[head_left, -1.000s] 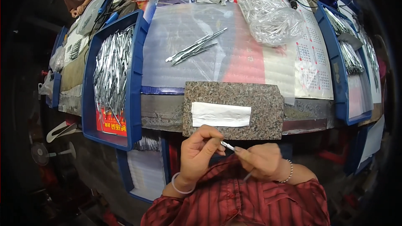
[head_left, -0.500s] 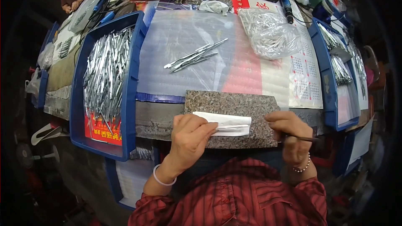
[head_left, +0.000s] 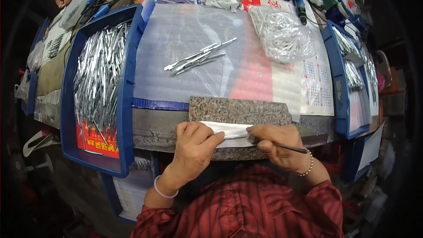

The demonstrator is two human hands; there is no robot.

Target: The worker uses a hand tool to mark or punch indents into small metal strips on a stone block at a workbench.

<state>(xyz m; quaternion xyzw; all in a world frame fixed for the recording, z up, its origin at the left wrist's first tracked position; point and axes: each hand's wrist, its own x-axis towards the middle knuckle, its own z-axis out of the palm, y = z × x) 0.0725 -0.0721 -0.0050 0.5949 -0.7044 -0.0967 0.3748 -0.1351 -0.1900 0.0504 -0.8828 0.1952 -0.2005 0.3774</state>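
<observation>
- Compared with half a second earlier, the right hand (head_left: 282,145) has moved from the slab's right side, clear of the paper, to the paper's right part.
- Left grip: drawn together, thumb and fingertips closed on the left end of a slender, silver-coloured metal rod (head_left: 236,137).
- Right grip: closed around a slim, dark, stick-like tool (head_left: 294,149), which projects toward the wrist; the fingertips meet near the rod's right end.
- The rod lies lengthwise on a white, oblong folded paper (head_left: 222,127), between the left hand (head_left: 194,143) and the right.
- Beneath the paper: a speckled grey-brown granite slab (head_left: 238,109) at the near edge of the tabletop (head_left: 154,125).
- Beyond the slab: a small pile of silvery metal rods (head_left: 200,57) on a translucent plastic sheet (head_left: 176,88).
- Left: a blue rectangular plastic tray (head_left: 127,105) filled with similar rods.
- Farther right: a clear plastic bag (head_left: 286,35) of thin, pale pieces.
</observation>
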